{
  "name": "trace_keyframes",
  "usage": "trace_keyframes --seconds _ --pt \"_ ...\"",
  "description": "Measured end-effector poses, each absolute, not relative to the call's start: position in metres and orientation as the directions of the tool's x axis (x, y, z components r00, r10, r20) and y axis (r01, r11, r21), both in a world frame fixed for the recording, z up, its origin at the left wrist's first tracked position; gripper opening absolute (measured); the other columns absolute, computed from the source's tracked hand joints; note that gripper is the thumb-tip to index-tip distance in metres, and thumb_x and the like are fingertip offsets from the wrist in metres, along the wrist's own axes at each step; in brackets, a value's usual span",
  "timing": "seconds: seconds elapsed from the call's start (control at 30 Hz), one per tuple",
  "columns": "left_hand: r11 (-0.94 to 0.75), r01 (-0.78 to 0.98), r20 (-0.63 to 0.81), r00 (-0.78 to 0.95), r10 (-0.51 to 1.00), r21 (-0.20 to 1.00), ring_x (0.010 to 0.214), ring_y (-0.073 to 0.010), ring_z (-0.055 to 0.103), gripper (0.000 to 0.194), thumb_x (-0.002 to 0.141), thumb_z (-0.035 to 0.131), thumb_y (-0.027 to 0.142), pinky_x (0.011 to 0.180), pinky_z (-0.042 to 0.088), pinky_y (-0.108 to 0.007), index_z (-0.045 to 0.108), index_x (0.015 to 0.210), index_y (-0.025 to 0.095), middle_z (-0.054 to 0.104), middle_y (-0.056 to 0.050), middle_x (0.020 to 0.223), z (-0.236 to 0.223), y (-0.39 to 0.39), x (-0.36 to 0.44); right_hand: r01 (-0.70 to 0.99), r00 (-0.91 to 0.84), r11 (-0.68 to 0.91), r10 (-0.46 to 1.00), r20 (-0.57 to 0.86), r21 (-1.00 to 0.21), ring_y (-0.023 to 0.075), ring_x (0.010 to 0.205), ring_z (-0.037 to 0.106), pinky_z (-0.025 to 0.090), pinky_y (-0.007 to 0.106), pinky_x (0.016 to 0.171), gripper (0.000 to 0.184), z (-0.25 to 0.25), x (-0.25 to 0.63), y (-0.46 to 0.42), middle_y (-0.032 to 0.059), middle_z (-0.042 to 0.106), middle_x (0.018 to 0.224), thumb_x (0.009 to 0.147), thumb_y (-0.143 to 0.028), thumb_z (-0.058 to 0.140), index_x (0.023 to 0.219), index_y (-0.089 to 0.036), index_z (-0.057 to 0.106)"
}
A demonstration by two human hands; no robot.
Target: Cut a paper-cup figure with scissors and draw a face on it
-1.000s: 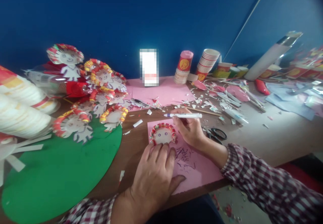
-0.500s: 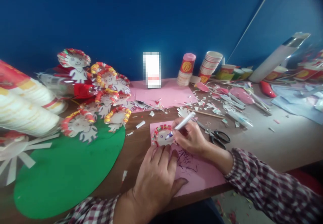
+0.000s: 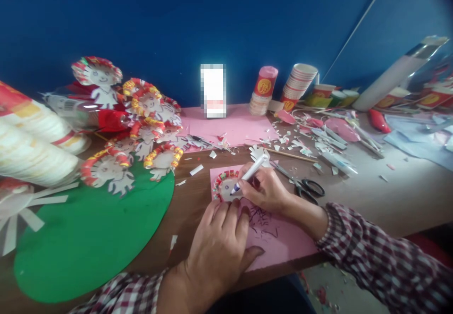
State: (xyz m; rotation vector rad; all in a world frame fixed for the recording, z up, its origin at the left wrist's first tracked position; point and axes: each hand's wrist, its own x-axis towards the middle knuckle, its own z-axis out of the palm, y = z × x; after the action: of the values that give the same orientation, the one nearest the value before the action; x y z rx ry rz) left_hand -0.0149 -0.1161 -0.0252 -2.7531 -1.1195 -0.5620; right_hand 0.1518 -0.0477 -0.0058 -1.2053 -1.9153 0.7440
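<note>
My right hand (image 3: 267,189) grips a white marker pen (image 3: 251,172) with a purple tip end, its point on the pale face of a paper-cup figure (image 3: 225,189). Curled red and green strips ring that face, and one small eye is drawn on it. Lying flat, my left hand (image 3: 221,238) presses over the figure's lower part, fingers stretched out, thumb apart. Its palm covers the rest of the figure. Beneath both hands is a pink sheet (image 3: 283,245) marked with dark scribbles.
Finished-looking cup figures (image 3: 148,101) and a green board (image 3: 95,243) lie at left, beside stacked paper cups (image 3: 38,148). Black-handled scissors (image 3: 309,189) rest right of my right hand. Paper scraps (image 3: 297,141), more cups (image 3: 299,85) and a blurred-out white upright object (image 3: 214,89) stand behind.
The marker's tip has shifted slightly left and down on the face, and the pen leans more upright. My left hand stays in place. The view has tilted a little.
</note>
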Motion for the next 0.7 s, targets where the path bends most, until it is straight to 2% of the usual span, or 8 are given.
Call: trace_keyframes --seconds 0.53,0.7 --pt "-0.72 0.693 0.363 0.669 0.648 0.009 0.101 -0.0318 0.057 0.066 0.081 0.049 0.063 0.095 0.039 -0.05 0.062 0.113 0.007 0.064 -0.018 0.112 -0.0231 -0.1157 -0.0153 0.473 -0.297 0.404 0.91 0.29 -0.783 0.0097 0.057 0.049 0.04 0.021 0.053 0.003 -0.0102 0.1534 -0.0454 -0.0006 0.056 0.066 0.077 -0.015 0.055 0.075 -0.016 0.056" --pt "-0.72 0.694 0.35 0.67 0.655 0.019 0.101 -0.0327 0.057 0.066 0.081 0.048 0.063 0.095 0.039 -0.051 0.061 0.114 0.007 0.064 -0.019 0.111 -0.0234 -0.1155 -0.0154 0.415 -0.291 0.387 0.914 0.283 -0.823 0.0089 0.056 0.051 0.042 0.021 0.052 0.004 -0.0106 0.155 -0.0448 -0.0008 0.057 0.066 0.081 -0.016 0.054 0.079 -0.015 0.058"
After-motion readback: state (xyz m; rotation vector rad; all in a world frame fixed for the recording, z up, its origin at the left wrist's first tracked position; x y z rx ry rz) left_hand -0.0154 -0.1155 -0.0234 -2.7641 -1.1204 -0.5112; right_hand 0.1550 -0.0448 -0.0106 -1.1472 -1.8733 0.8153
